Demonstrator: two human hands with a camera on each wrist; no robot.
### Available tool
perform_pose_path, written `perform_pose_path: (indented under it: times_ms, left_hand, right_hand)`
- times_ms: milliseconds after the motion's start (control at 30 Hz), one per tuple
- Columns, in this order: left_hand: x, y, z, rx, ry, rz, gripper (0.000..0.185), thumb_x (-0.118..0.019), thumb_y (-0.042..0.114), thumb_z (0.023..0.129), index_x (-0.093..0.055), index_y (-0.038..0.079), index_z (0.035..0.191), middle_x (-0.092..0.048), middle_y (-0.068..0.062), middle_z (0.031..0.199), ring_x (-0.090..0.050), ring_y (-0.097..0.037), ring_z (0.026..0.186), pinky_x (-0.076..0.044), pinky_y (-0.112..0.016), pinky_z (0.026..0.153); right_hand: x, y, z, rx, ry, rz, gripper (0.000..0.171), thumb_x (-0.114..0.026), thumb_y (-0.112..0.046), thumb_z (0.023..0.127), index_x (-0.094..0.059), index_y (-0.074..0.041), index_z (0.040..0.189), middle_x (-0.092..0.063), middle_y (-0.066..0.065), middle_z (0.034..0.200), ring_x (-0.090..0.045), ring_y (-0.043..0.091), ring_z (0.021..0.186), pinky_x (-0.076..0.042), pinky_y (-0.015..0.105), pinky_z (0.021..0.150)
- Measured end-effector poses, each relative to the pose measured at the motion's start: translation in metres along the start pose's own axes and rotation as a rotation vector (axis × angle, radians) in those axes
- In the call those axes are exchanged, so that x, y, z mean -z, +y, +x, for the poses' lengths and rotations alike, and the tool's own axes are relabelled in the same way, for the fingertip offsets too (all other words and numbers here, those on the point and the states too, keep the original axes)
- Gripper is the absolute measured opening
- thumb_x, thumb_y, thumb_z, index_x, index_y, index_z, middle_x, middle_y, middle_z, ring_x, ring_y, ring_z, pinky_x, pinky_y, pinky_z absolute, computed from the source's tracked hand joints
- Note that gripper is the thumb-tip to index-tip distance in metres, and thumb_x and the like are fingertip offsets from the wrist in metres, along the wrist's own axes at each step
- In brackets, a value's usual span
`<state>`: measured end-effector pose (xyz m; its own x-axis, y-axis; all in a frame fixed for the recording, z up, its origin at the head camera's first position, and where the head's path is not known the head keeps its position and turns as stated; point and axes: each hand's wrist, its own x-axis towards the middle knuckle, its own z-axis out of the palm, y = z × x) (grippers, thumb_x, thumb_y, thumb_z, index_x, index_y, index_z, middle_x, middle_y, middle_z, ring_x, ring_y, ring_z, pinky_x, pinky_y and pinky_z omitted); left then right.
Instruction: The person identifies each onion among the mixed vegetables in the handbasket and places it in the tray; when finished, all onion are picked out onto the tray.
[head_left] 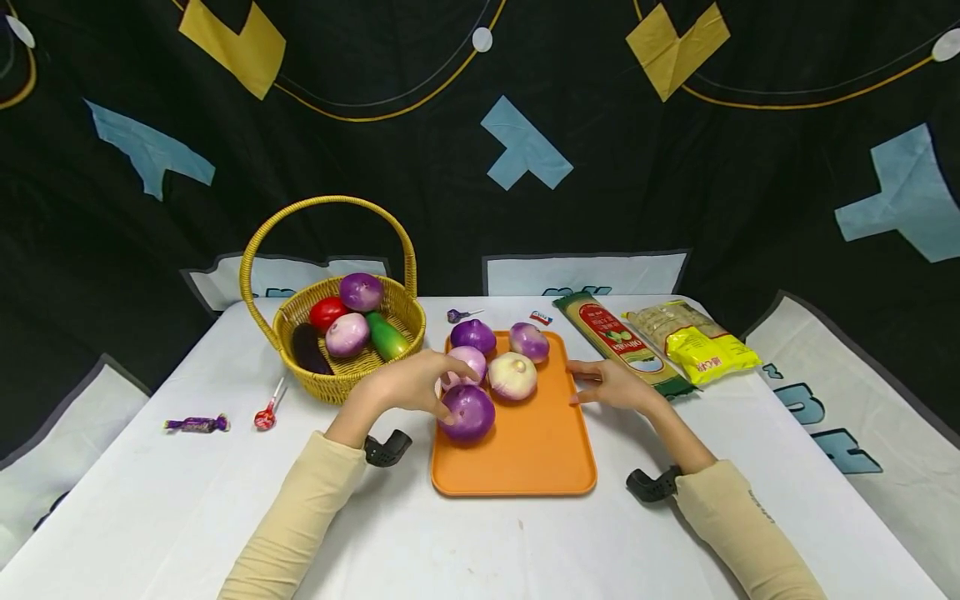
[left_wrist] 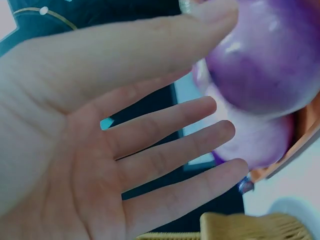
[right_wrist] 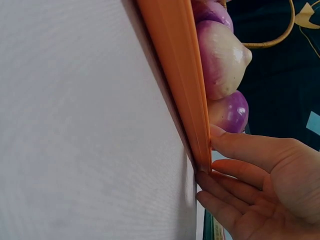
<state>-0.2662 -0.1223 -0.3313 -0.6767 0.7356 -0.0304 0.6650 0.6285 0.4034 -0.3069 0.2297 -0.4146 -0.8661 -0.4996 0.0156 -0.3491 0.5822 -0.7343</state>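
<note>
Left hand (head_left: 408, 385) spread, fingers straight, touching the purple onion (head_left: 468, 412) on the orange tray (head_left: 525, 458). Looks smooth, round, probably slippery; cup it around. Right hand (head_left: 611, 385) flat against the tray rim.

Staged recording setup, not a home: table (head_left: 150, 500) under white cloth, black patterned backdrop (head_left: 480, 167) hung behind, toy vegetables in a basket (head_left: 345, 379) and on a tray (head_left: 525, 458).

Glossy smooth onions (head_left: 468, 412) on a matt plastic tray (head_left: 525, 458); woven wicker basket (head_left: 345, 379).
</note>
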Motion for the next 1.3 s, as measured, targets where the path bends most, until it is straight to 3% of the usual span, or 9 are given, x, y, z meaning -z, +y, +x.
perform_pose_path:
  times_ms: [167,400,567,700,867,1033,1167,1300]
  left_hand:
    - [0.018,-0.009,-0.011,0.043,0.064,-0.005,0.06,-0.084,0.019,0.075,-0.06,0.006,0.129,-0.065,-0.01,0.119,-0.061,-0.027,0.104,-0.052,-0.04,0.089]
    - [0.041,-0.031,-0.036,0.13,0.221,-0.045,0.06,-0.081,0.027,0.079,-0.058,0.012,0.133,-0.062,-0.009,0.125,-0.058,-0.031,0.112,-0.051,-0.045,0.091]
    - [0.054,-0.049,-0.048,0.169,0.233,-0.056,0.058,-0.08,0.026,0.081,-0.058,0.012,0.133,-0.065,-0.009,0.114,-0.059,-0.031,0.106,-0.052,-0.045,0.088]
    - [0.075,-0.063,-0.054,0.248,0.207,-0.006,0.056,-0.076,0.029,0.084,-0.057,0.013,0.134,-0.061,-0.015,0.122,-0.055,-0.036,0.112,-0.046,-0.054,0.095]
    - [0.105,-0.081,-0.047,0.358,0.171,0.023,0.057,-0.071,0.03,0.088,-0.052,0.01,0.138,-0.053,-0.023,0.131,-0.048,-0.043,0.119,-0.042,-0.06,0.097]
    - [0.123,-0.107,-0.034,0.418,0.199,-0.005,0.054,-0.068,0.026,0.091,-0.05,0.009,0.139,-0.048,-0.025,0.137,-0.044,-0.045,0.123,-0.042,-0.06,0.096]
    - [0.126,-0.129,-0.026,0.43,0.272,-0.063,0.05,-0.065,0.023,0.092,-0.05,0.007,0.138,-0.043,-0.025,0.142,-0.042,-0.045,0.126,-0.037,-0.06,0.101]
    - [0.118,-0.147,-0.018,0.445,0.369,-0.148,0.05,-0.064,0.026,0.093,-0.05,0.007,0.138,-0.041,-0.024,0.144,-0.04,-0.044,0.128,-0.035,-0.06,0.103]
  right_hand:
    - [0.002,0.001,0.0,0.01,0.011,-0.016,0.063,-0.074,-0.014,0.086,-0.046,0.009,0.137,-0.047,0.024,0.139,-0.047,0.038,0.127,-0.039,0.047,0.104]
    - [0.002,0.002,0.0,0.008,0.01,-0.02,0.063,-0.074,-0.015,0.086,-0.046,0.009,0.137,-0.047,0.024,0.139,-0.047,0.038,0.127,-0.039,0.047,0.104]
    - [0.0,0.005,0.0,0.007,0.005,-0.004,0.063,-0.074,-0.014,0.085,-0.046,0.009,0.137,-0.047,0.024,0.139,-0.048,0.037,0.126,-0.04,0.046,0.103]
    - [-0.001,0.004,-0.001,0.003,0.006,-0.001,0.064,-0.075,-0.015,0.085,-0.046,0.008,0.137,-0.047,0.024,0.139,-0.048,0.037,0.126,-0.04,0.045,0.103]
    - [0.001,0.002,-0.002,0.003,0.012,-0.004,0.063,-0.075,-0.013,0.085,-0.046,0.009,0.137,-0.047,0.024,0.139,-0.049,0.037,0.126,-0.04,0.045,0.103]
    - [0.001,0.001,-0.001,0.031,0.015,-0.011,0.062,-0.074,-0.013,0.085,-0.046,0.011,0.136,-0.048,0.026,0.138,-0.048,0.038,0.126,-0.04,0.047,0.103]
    - [0.0,0.001,0.001,0.013,0.016,-0.016,0.063,-0.075,-0.014,0.085,-0.047,0.009,0.136,-0.048,0.024,0.139,-0.048,0.037,0.126,-0.04,0.046,0.103]
    - [-0.001,0.0,0.001,-0.009,0.021,-0.013,0.063,-0.075,-0.014,0.085,-0.047,0.007,0.137,-0.048,0.022,0.139,-0.049,0.035,0.126,-0.04,0.045,0.103]
